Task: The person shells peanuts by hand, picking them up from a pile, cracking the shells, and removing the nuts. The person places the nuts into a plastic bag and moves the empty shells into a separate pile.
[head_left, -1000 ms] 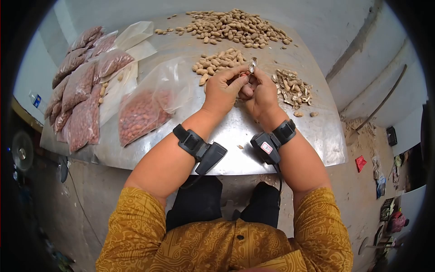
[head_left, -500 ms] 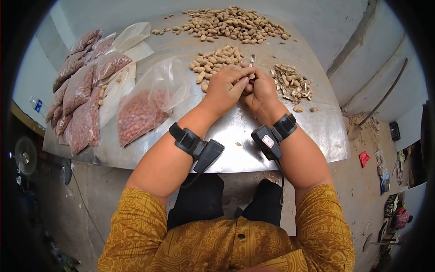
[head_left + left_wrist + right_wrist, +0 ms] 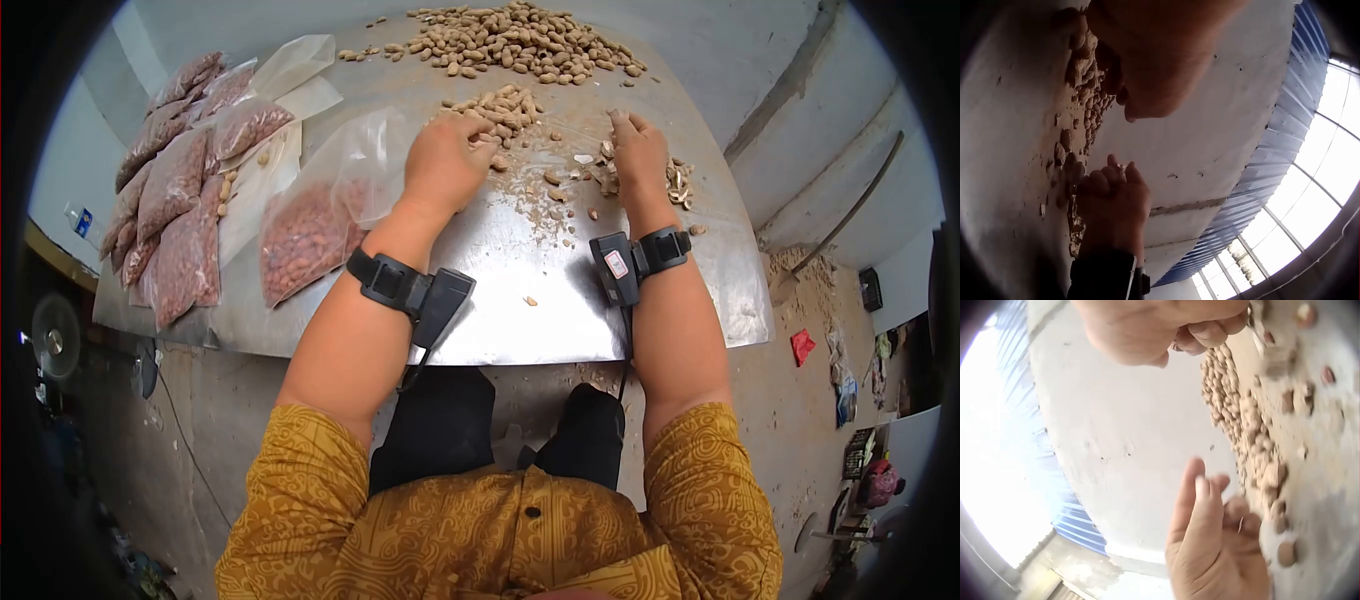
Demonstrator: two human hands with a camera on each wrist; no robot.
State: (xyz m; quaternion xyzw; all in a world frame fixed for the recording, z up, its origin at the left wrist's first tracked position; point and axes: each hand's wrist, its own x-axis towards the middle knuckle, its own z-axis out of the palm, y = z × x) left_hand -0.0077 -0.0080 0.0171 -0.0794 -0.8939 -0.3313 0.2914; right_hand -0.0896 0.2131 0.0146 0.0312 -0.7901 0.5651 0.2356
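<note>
In the head view my left hand (image 3: pixel 447 165) is at the near edge of the small unshelled peanut pile (image 3: pixel 510 108). Its thumb and fingers are loosely bent in the right wrist view, and no object is clear between them. My right hand (image 3: pixel 642 160) hangs over the heap of empty shells (image 3: pixel 680 185), fingers curled. The left wrist view shows a small pale shell piece (image 3: pixel 1121 167) between its fingertips. Crumbs, bits of shell and a few loose nuts (image 3: pixel 553 178) lie between the hands.
A large peanut pile (image 3: pixel 520 42) spreads along the back of the metal table (image 3: pixel 480 335). An open clear bag of red kernels (image 3: pixel 310 240) stands left of my left forearm. Several filled bags (image 3: pixel 175 190) are stacked at the far left.
My hands, together over the table earlier, have parted: the left moved left to the small peanut pile, the right moved right over the shells. The crumbs between them are uncovered.
</note>
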